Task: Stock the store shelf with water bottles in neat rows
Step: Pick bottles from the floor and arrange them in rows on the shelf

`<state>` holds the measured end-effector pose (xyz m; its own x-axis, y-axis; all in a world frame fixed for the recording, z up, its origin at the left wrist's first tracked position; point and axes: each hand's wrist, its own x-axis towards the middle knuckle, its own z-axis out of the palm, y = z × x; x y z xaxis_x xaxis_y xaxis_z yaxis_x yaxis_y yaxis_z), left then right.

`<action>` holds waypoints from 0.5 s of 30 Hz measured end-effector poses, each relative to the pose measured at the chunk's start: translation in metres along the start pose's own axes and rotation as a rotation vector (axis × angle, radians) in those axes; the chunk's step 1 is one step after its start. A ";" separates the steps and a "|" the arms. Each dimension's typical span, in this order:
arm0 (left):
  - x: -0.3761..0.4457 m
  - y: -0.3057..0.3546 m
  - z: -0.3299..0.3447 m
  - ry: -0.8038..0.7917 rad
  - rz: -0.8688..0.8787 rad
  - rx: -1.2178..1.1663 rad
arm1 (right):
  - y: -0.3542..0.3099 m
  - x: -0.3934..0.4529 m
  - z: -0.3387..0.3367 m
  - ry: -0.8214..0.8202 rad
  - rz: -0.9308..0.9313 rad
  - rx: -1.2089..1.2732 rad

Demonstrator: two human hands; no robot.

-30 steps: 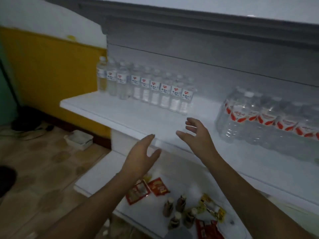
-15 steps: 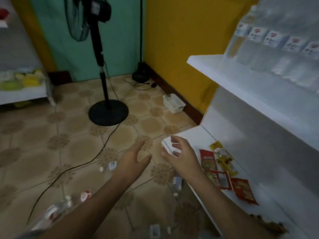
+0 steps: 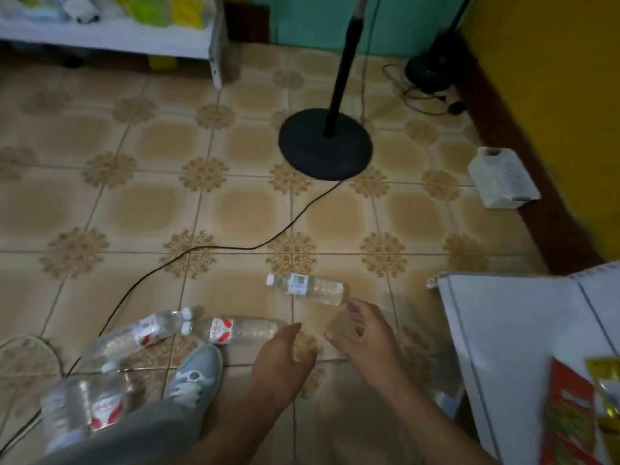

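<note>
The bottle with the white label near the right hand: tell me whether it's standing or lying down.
Lying down. The white-label bottle rests on its side on the floor tiles, cap pointing left, just beyond the right hand.

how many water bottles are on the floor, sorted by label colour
Red-and-white label: 3, one lying by the shoe, one lying beside it cap to cap, one at the bottom left
White label, no red: 1, lying nearest the right hand
Total: 4 that can be told apart; the bottom left corner is blurred and may hold more.

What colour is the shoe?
Light blue-grey with white patches on the shoe, seen in the head view.
</note>
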<state>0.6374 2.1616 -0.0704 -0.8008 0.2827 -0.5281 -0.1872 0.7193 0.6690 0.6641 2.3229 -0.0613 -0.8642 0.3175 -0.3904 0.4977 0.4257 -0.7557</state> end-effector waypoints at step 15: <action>0.164 -0.109 0.072 0.006 -0.047 -0.185 | 0.117 0.239 0.120 -0.211 -0.214 -0.814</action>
<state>0.5675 2.1749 -0.2674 -0.7921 0.2470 -0.5581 -0.3258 0.6022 0.7289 0.5067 2.3469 -0.3065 -0.9009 0.0314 -0.4330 0.1507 0.9580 -0.2441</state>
